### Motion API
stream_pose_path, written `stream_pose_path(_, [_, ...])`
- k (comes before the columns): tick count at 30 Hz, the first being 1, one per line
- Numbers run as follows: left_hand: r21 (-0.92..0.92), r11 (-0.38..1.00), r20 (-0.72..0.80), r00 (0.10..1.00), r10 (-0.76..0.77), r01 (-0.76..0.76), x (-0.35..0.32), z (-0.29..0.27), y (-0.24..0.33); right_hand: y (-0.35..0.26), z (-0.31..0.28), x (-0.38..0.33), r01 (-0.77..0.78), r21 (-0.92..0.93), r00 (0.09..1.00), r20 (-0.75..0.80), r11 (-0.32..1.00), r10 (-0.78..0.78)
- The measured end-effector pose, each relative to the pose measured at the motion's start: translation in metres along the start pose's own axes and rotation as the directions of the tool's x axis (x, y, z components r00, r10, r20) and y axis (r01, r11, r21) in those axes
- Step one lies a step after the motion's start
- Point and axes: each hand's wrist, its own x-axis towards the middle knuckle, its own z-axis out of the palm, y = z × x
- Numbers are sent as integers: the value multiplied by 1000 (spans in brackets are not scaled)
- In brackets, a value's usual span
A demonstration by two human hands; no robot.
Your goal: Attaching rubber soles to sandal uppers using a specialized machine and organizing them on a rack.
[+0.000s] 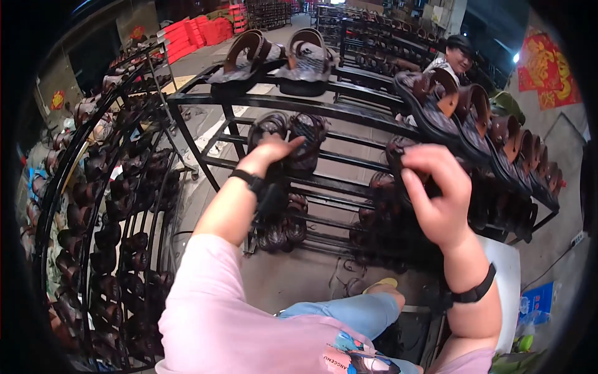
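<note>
Wearing pale pink short-sleeved tee point(230, 311), multicolour print point(358, 360) plus dark lettering low on front. Light blue shorts point(342, 311). Black strap point(248, 180) round left forearm, dark blocky unit point(271, 198) alongside; second black strap point(476, 292) round right forearm. Yellow footwear point(386, 283), partly hidden.

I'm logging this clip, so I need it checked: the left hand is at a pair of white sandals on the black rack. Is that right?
Not quite: the sandals are dark, not white, as the head view shows. The left hand is indeed at a pair on the black rack.
</note>
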Motion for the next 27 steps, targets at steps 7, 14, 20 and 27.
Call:
stream_pose_path(7, [-21,960,-248,931,267,-281,77,61,-1,7,160,208,-600,56,756,367,798,543])
stream_pose_path(14, [-6,821,-76,819,569,-571,102,68,-22,70,260,233,-511,-531,651,275,676,708])
stream_pose_path(20, [-13,811,-145,804,577,-585,113,36,-8,69,212,224,-299,-496,593,573,815,566])
stream_pose_path(27, [13,835,-241,809,536,-550,62,30,8,-10,165,170,-704,-416,582,128,576,803])
